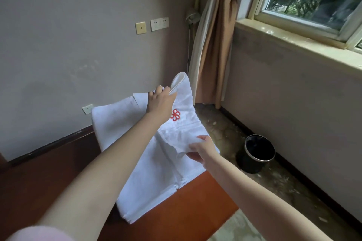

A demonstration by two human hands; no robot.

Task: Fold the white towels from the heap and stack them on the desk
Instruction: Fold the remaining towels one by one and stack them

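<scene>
The person's left hand (159, 101) and right hand (201, 149) are bare, and so are both forearms. The left forearm (117, 162) is uncovered from the wrist to past the elbow, and the wide-angle lens makes it look long and broad toward the lower edge. In the lower left corner a pale pink, soft fabric short sleeve (39, 235) covers the upper arm. Its hem curves across the arm, and it is too blurred to tell weave or seams. The right forearm (254, 193) is uncovered from the wrist to the lower right edge of the view. The fingernails are too small to make out.
</scene>
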